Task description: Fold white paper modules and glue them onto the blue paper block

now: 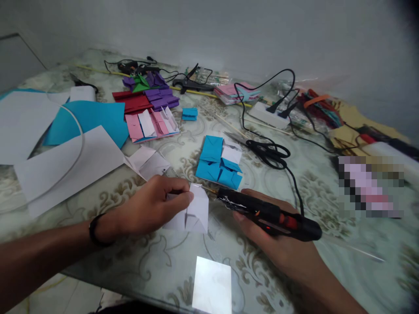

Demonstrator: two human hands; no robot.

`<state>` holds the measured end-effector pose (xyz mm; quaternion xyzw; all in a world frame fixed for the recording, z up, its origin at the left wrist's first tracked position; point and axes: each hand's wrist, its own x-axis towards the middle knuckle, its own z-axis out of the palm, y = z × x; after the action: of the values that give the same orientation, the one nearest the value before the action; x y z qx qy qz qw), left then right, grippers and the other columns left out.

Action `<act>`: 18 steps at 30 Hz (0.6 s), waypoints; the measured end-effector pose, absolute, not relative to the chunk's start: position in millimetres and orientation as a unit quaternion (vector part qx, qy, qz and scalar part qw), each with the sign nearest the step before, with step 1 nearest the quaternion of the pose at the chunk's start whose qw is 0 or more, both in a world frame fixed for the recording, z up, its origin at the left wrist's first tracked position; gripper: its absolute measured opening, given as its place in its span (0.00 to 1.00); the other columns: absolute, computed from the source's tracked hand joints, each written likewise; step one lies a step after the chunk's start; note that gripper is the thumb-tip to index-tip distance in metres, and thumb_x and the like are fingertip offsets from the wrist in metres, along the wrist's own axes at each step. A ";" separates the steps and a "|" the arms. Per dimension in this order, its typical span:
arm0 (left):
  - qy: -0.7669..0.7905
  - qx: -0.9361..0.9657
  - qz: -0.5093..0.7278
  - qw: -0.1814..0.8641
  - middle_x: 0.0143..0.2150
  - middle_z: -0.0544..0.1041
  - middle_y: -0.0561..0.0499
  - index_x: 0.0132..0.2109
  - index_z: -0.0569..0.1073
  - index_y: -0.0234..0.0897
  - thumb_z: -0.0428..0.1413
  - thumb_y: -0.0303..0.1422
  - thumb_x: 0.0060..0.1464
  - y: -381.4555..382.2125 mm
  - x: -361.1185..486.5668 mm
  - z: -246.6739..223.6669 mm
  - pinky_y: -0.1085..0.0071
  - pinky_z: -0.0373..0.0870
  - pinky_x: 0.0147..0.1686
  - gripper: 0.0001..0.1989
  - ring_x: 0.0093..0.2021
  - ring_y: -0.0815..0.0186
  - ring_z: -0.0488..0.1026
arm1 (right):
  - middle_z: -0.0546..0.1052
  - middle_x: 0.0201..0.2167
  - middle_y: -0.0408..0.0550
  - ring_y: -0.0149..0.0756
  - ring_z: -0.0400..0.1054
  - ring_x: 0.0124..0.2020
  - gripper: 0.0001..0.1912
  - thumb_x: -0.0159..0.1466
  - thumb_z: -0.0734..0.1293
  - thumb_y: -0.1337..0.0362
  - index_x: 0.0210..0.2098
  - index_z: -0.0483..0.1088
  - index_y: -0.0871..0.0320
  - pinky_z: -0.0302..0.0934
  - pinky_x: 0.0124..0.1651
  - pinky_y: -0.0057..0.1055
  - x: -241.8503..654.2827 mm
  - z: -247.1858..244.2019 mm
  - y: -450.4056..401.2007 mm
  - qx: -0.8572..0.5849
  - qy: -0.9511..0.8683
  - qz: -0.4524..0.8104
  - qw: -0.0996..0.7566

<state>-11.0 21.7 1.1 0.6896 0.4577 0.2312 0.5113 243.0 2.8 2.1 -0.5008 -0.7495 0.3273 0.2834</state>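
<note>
My left hand (153, 203) pinches the upper edge of a folded white paper piece (198, 213) just above the table. In my right hand (271, 235) is a black glue gun (262, 211), its small red light lit and a glue stick jutting from the back. The gun's metal nozzle points left and sits close to the paper's top corner; whether it touches I cannot tell. Behind the nozzle lies a blue and white folded paper piece (218, 161). A crumpled-looking white folded paper (149, 161) rests beyond my left hand.
Black-handled scissors (268, 152) lie behind the gun, near its cord. A white power strip (270, 114) stands at the back. Folded pink and white papers (152, 124), blue sheets (94, 115) and white sheets (72, 168) cover the left. A white card (212, 285) lies in front.
</note>
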 end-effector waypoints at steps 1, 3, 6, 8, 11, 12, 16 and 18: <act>0.458 0.689 0.232 0.511 0.26 0.62 0.59 0.27 0.64 0.36 0.51 0.35 0.67 21.7 -11.1 1.1 0.73 0.55 0.26 0.18 0.28 0.72 0.59 | 0.65 0.21 0.39 0.34 0.59 0.20 0.14 0.67 0.66 0.62 0.25 0.61 0.52 0.54 0.23 0.32 243.0 2.0 2.9 -0.501 -0.749 0.326 0.286; 0.463 0.687 0.231 0.510 0.26 0.62 0.58 0.27 0.64 0.36 0.51 0.36 0.66 21.7 -11.4 1.2 0.73 0.55 0.26 0.18 0.28 0.72 0.59 | 0.66 0.21 0.39 0.34 0.59 0.21 0.14 0.67 0.65 0.63 0.25 0.61 0.52 0.56 0.23 0.31 242.9 2.1 3.3 -0.502 -0.750 0.324 0.284; 0.470 0.685 0.230 0.507 0.26 0.62 0.58 0.27 0.63 0.36 0.51 0.37 0.66 21.9 -12.0 1.6 0.73 0.55 0.26 0.18 0.27 0.71 0.59 | 0.66 0.21 0.39 0.34 0.60 0.21 0.12 0.67 0.65 0.63 0.26 0.63 0.52 0.56 0.23 0.31 242.8 2.5 4.0 -0.501 -0.753 0.321 0.282; 0.469 0.684 0.233 0.507 0.25 0.61 0.58 0.27 0.63 0.36 0.51 0.37 0.66 22.2 -12.1 1.9 0.73 0.55 0.26 0.18 0.27 0.71 0.58 | 0.66 0.21 0.39 0.34 0.59 0.21 0.12 0.67 0.65 0.63 0.27 0.63 0.52 0.56 0.23 0.31 242.8 2.6 4.1 -0.500 -0.753 0.321 0.282; 0.469 0.682 0.239 0.507 0.26 0.62 0.58 0.27 0.63 0.36 0.51 0.37 0.66 22.7 -11.6 2.3 0.73 0.55 0.26 0.18 0.27 0.71 0.59 | 0.65 0.20 0.39 0.34 0.59 0.20 0.11 0.67 0.65 0.63 0.27 0.64 0.52 0.56 0.23 0.31 243.2 2.4 3.9 -0.501 -0.751 0.324 0.285; 0.469 0.681 0.241 0.507 0.26 0.62 0.58 0.27 0.63 0.37 0.52 0.37 0.66 22.8 -11.3 2.3 0.73 0.55 0.26 0.18 0.27 0.71 0.59 | 0.65 0.21 0.39 0.34 0.59 0.20 0.11 0.67 0.65 0.63 0.27 0.63 0.52 0.56 0.23 0.32 243.5 2.3 3.9 -0.501 -0.750 0.325 0.286; 0.474 0.678 0.248 0.504 0.26 0.61 0.58 0.26 0.62 0.37 0.51 0.36 0.65 22.8 -11.1 2.0 0.73 0.54 0.25 0.18 0.27 0.71 0.58 | 0.66 0.21 0.40 0.34 0.59 0.20 0.12 0.67 0.66 0.64 0.26 0.63 0.52 0.57 0.23 0.32 244.1 2.7 4.3 -0.503 -0.748 0.325 0.287; 0.475 0.677 0.253 0.503 0.26 0.60 0.58 0.26 0.62 0.37 0.51 0.36 0.65 22.6 -11.6 1.7 0.73 0.54 0.26 0.18 0.27 0.71 0.58 | 0.66 0.20 0.40 0.34 0.59 0.20 0.13 0.67 0.65 0.63 0.26 0.63 0.52 0.56 0.23 0.31 244.1 3.0 4.4 -0.503 -0.752 0.322 0.279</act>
<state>-11.6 22.6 1.7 0.6769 0.4749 0.2526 0.5025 244.1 4.4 3.0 -0.5031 -0.7517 0.3221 0.2795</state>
